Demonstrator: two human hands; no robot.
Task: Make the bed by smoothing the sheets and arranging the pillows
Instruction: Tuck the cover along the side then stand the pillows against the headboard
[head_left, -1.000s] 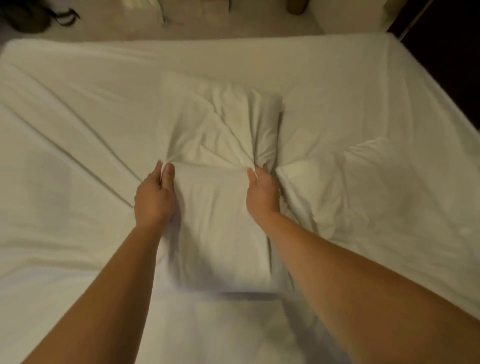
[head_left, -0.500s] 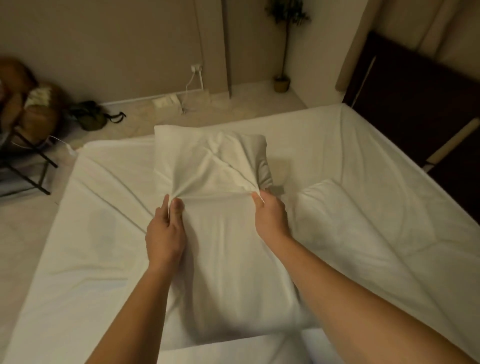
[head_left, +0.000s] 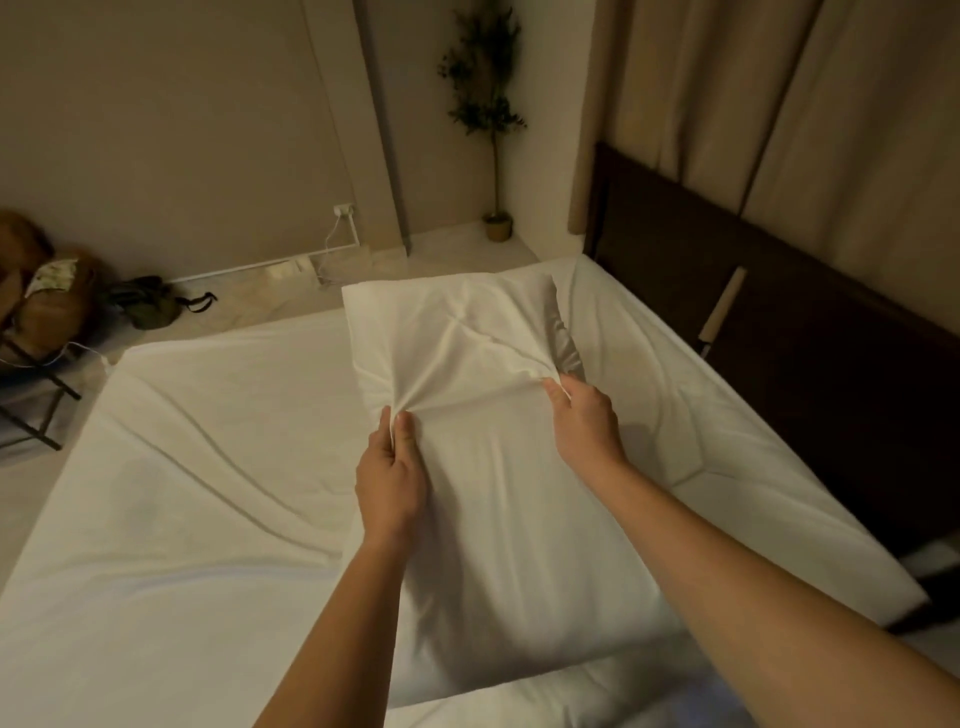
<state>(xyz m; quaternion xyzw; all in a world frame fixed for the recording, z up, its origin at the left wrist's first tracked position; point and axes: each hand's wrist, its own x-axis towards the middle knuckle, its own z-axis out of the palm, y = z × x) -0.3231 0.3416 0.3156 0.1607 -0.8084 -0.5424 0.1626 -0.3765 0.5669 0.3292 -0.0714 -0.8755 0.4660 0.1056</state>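
Sitting at the far left on the floor, a dark-legged stand (head_left: 36, 395) carries brown bundles, and just right of it a dark green bag (head_left: 145, 306) lies against the wall. Nearer, the white bed sheet (head_left: 208, 493) covers the mattress, with long creases running across its left half. On the far wall a socket (head_left: 344, 209) has a white cable hanging from it to the floor. The left hand (head_left: 389, 483) reaches forward over the bed, thumb and fingers pressed together to pinch a fold of the white pillowcase (head_left: 457, 364) at the left side of the pillow (head_left: 493, 519). The pillow lies lengthwise in the middle of the bed, its far end near the mattress's far edge and its near end close to the person. The cloth is gathered into tight creases between the two hands. Behind it, a slender potted plant (head_left: 488, 104) stands in the far corner. The right hand (head_left: 587, 431) pinches the pillowcase at the pillow's right edge, where a grey strip shows beside the cloth. Right of the bed runs a dark wooden headboard (head_left: 805, 364), with beige curtains (head_left: 779, 104) hanging above it.
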